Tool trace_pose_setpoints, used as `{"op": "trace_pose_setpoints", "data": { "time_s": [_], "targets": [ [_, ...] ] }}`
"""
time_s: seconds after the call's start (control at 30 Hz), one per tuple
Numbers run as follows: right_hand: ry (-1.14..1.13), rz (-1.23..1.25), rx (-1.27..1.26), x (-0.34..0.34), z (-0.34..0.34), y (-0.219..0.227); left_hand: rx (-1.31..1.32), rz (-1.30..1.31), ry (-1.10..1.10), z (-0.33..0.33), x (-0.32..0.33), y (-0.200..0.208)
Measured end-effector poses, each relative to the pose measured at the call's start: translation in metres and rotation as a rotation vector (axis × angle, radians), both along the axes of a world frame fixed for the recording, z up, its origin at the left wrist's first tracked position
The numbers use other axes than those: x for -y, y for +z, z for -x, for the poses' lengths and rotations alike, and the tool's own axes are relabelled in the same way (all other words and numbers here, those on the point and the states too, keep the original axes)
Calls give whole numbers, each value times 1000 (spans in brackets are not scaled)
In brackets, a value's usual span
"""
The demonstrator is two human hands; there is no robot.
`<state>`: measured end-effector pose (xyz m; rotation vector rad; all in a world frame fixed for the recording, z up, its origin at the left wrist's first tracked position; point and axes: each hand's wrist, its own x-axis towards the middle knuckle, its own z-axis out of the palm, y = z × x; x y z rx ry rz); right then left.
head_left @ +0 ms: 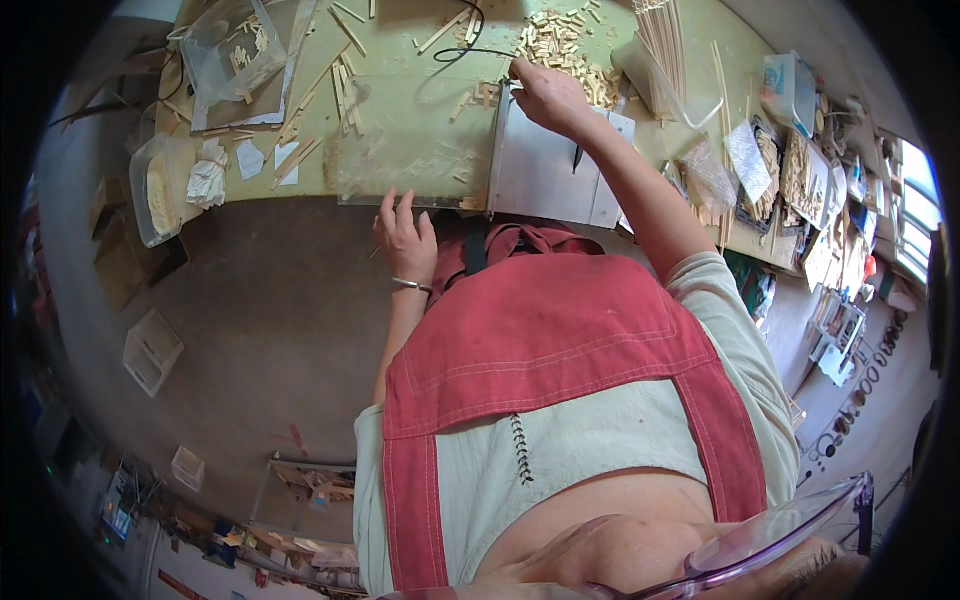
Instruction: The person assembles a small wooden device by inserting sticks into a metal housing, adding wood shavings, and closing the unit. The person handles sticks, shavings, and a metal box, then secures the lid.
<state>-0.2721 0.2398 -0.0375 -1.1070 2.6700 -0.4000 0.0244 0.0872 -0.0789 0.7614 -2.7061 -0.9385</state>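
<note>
My left hand is at the front edge of the green table, its fingers apart and holding nothing, close to the front edge of a clear sheet. Over the far left corner of a silver metal box, my right hand has its fingers curled together; what they grip, if anything, is hidden. A small wooden piece lies just left of that hand. Wood scraps are scattered on the sheet. Beyond the right hand spreads a heap of short wooden pieces.
At far left stands a clear plastic bin with wooden pieces. Thin wooden sticks lie on the table, and a bundle of long sticks is at the far right. A black cable curls behind the sheet. Plastic bags lie at right.
</note>
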Motion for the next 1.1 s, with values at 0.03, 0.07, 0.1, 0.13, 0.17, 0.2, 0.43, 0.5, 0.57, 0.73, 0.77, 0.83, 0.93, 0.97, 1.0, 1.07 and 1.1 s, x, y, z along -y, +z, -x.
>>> {"op": "trace_pose_setpoints", "data": {
  "time_s": [0.03, 0.07, 0.1, 0.13, 0.17, 0.2, 0.43, 0.5, 0.57, 0.73, 0.77, 0.83, 0.93, 0.97, 1.0, 1.07, 1.1],
  "targets": [
    [40, 98, -31, -2, 4, -3, 5, -6, 3, -1, 1, 1],
    [80, 195, -62, -4, 6, -6, 10, -12, 6, -1, 1, 1],
    [51, 119, -10, -1, 7, 0, 9, -7, 4, -2, 1, 0],
    [1, 2, 32, 4, 6, 10, 8, 0, 4, -3, 2, -1],
    [-49, -115, 74, 12, 2, 21, 7, 6, 4, -4, 2, -2],
    [-102, -232, 117, 15, 0, 26, 7, 4, 4, -3, 3, -2],
    [30, 24, -3, 5, 4, 6, 3, -3, 4, -6, 6, -2],
    [-9, -49, -20, 11, 1, 8, 4, -5, 2, -7, 6, -2],
    [-53, -185, 53, 17, 3, 12, 0, -5, 1, -7, 7, -1],
    [11, -114, 43, 12, 4, 7, -5, -2, -4, -8, 10, -1],
    [-4, -120, 48, 13, 4, 8, -7, -1, -8, -8, 11, -1],
    [-40, -159, 55, 16, 3, 11, -4, -1, -9, -8, 12, -1],
    [-75, -201, 68, 18, -1, 12, -3, -8, -10, -8, 13, 0],
    [-65, -178, 70, 17, -2, 13, -3, -11, -11, -8, 14, 1],
    [-56, -156, 70, 17, -2, 13, -4, -6, -12, -8, 14, 0],
    [-41, -55, 32, 12, 3, 0, -7, 3, -15, -9, 16, -1],
    [-31, -4, 14, 16, 3, 5, -6, 3, -14, -9, 16, -1]
  ]
}}
